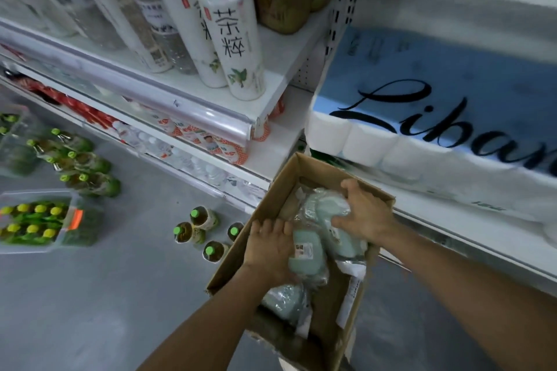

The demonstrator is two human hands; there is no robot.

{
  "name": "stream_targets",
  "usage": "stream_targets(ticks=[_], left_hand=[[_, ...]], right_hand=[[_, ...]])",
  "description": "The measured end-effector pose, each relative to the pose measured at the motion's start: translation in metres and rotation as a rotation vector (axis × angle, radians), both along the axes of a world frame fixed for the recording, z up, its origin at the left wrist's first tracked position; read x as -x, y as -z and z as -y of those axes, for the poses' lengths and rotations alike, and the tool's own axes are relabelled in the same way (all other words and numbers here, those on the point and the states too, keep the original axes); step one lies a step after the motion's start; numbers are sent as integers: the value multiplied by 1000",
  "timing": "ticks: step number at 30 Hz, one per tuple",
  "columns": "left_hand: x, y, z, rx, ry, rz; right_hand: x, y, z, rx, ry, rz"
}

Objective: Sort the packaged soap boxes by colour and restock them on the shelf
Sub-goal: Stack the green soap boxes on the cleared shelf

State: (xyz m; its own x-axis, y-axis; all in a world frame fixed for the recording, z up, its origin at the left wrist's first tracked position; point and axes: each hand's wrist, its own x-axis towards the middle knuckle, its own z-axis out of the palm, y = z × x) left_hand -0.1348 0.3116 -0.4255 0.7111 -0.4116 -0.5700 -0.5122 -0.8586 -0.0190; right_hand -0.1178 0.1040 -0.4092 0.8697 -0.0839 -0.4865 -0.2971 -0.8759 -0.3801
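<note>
Here, pale green soap packs in clear wrap (310,250), lying inside an open cardboard box (289,178) on the grey floor (90,295), beside the shelf (271,78). Left hand (268,247) at the box's left wall, fingers curled onto the nearer pack's left side. Right hand (366,214) near the far right corner, fingers spread and bent over the farther pack (324,205), gripping it. Another pack (286,301) by the near left wall. Beyond: green-capped drink bottles (205,232) on the floor; white tea bottles (235,39) along the shelf's front edge; tissue rolls (422,117) on the right.
</note>
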Motion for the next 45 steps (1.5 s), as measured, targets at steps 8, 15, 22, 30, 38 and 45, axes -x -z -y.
stream_targets(ticks=[8, 15, 22, 30, 38, 45], left_hand=[[9, -138, -25, 267, -180, 267], [3, -263, -39, 526, -226, 534], [-18, -345, -11, 751, -209, 657], [-56, -385, 31, 843, -211, 651], [-104, -395, 83, 848, -211, 607], [-150, -391, 108, 799, -230, 594]], right_hand=[[20, -167, 25, -348, 220, 258], [57, -289, 45, -617, 441, 467], [74, -345, 68, -990, 690, 584], [40, -378, 114, -1210, 867, 723], [-68, -397, 170, -1301, 1059, 727], [-137, -387, 194, -1268, 1008, 612]])
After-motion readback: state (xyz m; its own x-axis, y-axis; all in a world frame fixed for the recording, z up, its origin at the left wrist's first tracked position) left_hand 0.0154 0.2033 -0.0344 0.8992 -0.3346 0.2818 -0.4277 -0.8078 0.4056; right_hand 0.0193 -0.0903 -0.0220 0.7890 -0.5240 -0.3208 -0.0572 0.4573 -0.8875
